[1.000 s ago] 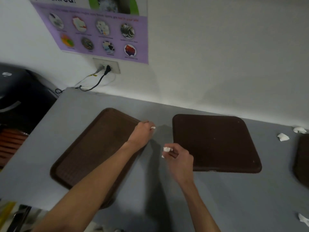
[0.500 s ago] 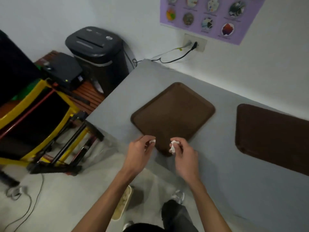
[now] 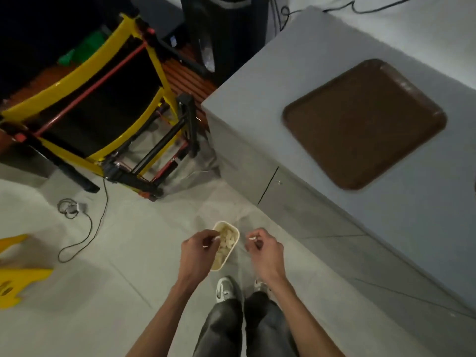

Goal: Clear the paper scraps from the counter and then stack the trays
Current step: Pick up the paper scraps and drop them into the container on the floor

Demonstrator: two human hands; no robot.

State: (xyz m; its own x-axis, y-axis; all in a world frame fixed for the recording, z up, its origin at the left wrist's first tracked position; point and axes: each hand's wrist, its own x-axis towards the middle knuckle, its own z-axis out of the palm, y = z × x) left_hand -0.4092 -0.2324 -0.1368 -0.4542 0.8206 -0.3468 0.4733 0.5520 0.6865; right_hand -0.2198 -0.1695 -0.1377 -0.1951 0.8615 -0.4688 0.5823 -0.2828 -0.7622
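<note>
A small white paper scrap [image 3: 217, 238] sits pinched between the thumb and fingertips of the left hand [image 3: 199, 249], right over the mouth of a cream bin [image 3: 223, 261] that stands on the floor by the person's shoes. A second scrap [image 3: 252, 238] is pinched the same way in the right hand [image 3: 265, 251], which hangs just to the right of the bin's rim and not above its opening. Both hands are narrow, with the fingers curled in around their bits of paper. Pale scraps already lie inside the bin.

The step in hand looks like the drop-off part of clearing the scraps. The next move calls for the left fingers to open so the scrap falls in, and for the right hand to shift a little leftward over the opening before it lets go, or its scrap may land on the floor.

Up to the right, a brown tray [image 3: 364, 123] lies flat on the grey counter [image 3: 296, 60], well apart from the hands. No stacking has begun with it. Whether more scraps remain on the counter cannot be told, since most of it lies out of view.
</note>
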